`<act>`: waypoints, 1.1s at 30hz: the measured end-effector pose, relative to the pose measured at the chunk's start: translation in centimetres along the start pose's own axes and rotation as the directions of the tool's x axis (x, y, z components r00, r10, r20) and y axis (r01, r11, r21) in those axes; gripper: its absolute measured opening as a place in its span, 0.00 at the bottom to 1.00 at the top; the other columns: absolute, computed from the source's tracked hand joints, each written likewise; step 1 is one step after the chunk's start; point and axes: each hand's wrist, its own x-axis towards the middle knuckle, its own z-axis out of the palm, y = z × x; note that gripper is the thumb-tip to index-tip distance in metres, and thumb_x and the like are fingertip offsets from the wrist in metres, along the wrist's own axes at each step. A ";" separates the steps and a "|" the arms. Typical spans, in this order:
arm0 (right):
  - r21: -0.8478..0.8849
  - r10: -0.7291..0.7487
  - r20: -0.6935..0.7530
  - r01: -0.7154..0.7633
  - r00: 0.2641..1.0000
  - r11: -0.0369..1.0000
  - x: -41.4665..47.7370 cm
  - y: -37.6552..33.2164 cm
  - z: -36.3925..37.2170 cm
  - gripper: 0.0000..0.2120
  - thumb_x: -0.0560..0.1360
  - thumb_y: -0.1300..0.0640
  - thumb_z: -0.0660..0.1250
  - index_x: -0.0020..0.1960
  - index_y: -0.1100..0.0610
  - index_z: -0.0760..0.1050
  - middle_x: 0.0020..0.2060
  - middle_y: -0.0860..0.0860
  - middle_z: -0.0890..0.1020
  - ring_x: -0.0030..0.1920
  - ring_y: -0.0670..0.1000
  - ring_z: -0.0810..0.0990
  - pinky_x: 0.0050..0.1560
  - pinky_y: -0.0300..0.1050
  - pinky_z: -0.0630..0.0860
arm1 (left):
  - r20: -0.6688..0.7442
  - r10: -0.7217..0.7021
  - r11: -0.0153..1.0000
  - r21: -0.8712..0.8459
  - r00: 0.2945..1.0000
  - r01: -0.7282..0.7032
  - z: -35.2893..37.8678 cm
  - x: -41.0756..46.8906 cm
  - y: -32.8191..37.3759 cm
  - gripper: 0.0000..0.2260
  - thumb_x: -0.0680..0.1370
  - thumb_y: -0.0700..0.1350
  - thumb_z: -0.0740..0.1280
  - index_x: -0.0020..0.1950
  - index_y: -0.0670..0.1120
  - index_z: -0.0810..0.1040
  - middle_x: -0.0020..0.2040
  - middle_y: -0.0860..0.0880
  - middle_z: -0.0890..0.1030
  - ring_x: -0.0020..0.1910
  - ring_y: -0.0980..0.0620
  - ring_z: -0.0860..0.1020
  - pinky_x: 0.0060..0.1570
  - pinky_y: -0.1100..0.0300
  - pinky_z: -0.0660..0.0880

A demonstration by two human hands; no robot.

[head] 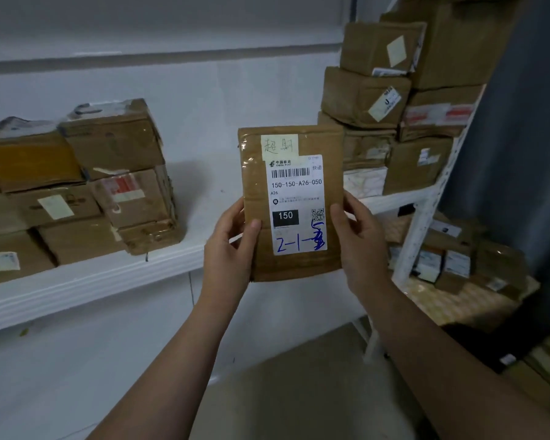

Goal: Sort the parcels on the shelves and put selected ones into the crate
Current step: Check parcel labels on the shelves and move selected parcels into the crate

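White shelf (pixel 86 281) carried stacked boxes (pixel 86 185) along the wall. Flat parcel (pixel 291 204) was held upright before it, left hand (pixel 232 246) and right hand (pixel 359 239) gripping its lower edges. Best kept label-forward, thumbs off the code; crate unseen.

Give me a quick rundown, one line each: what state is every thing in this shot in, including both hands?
Flat parcel: held upright in mid-air, label facing the camera, taped shut.
Left hand: gripping the parcel's left edge.
Right hand: gripping the parcel's right edge.
Left stack: boxes piled on the white shelf, sealed, dented.
Right stack: boxes piled high, taped, some tilted.
Lower boxes: resting on a lower shelf.
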 end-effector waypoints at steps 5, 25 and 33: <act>-0.057 0.130 -0.207 -0.144 0.970 0.988 -7.2 0.8 -4.0 0.14 0.80 0.54 0.63 0.64 0.55 0.76 0.50 0.47 0.84 0.49 0.46 0.84 0.44 0.39 0.81 | 0.224 -0.061 0.998 -0.012 0.973 0.066 1.6 -4.7 -1.2 0.16 0.81 0.45 0.61 0.69 0.53 0.71 0.62 0.52 0.79 0.59 0.54 0.78 0.58 0.51 0.77; -0.096 0.358 -0.502 -0.462 0.787 0.881 -34.9 -3.2 -27.4 0.44 0.62 0.43 0.80 0.71 0.34 0.59 0.65 0.50 0.75 0.63 0.49 0.77 0.63 0.52 0.76 | 0.727 -0.155 0.970 -0.015 0.668 0.242 17.7 -30.5 6.3 0.14 0.82 0.49 0.59 0.67 0.52 0.71 0.56 0.54 0.79 0.49 0.64 0.78 0.48 0.67 0.75; -0.039 0.324 -0.697 -0.485 0.640 0.874 -51.5 -9.0 -42.9 0.42 0.69 0.53 0.77 0.75 0.43 0.58 0.61 0.45 0.80 0.60 0.48 0.79 0.62 0.56 0.76 | 0.898 -0.101 0.929 -0.070 0.429 0.364 26.6 -49.1 15.5 0.12 0.81 0.45 0.62 0.64 0.52 0.72 0.55 0.53 0.81 0.50 0.58 0.80 0.47 0.63 0.76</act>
